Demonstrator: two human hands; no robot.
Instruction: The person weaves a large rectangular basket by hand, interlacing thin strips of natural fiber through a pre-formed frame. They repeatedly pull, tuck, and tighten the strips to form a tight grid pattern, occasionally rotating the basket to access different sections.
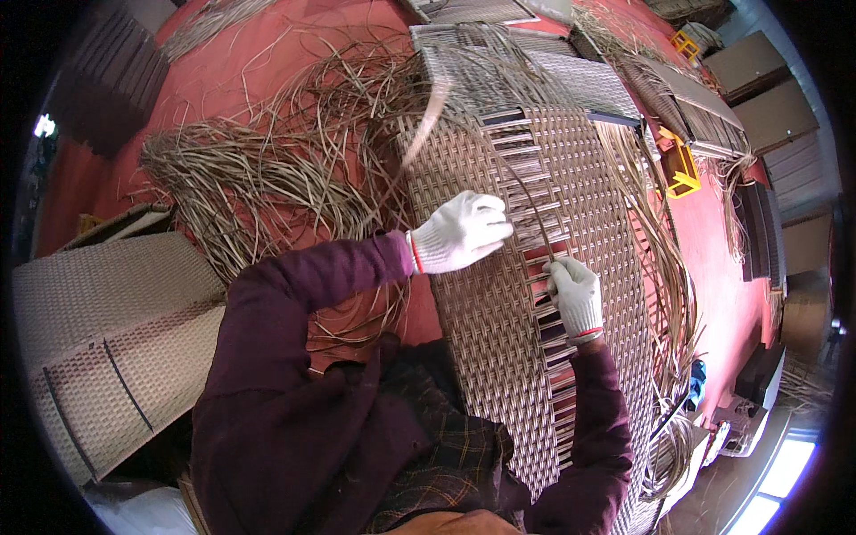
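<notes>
A large brown wicker panel [486,330] lies in front of me, with an open lengthwise gap where bare crosswise strands [541,285] show. My right hand [575,299], in a white knitted glove, pinches a long brown wicker strip [535,201] at the gap. From those fingers the strip arcs away toward the panel's far end. My left hand [459,232], gloved the same way, is over the panel's left part with its fingers curled together. What it holds, if anything, is hidden. A pale, motion-blurred strip [428,125] stands above the panel's far left corner.
Loose wicker strips [259,178] heap on the red floor [241,67] at left. Long strand ends [664,259] hang off the panel's right edge. Another woven panel [116,339] sits at lower left. A yellow frame [682,169] stands at right, near stacked boards [758,98].
</notes>
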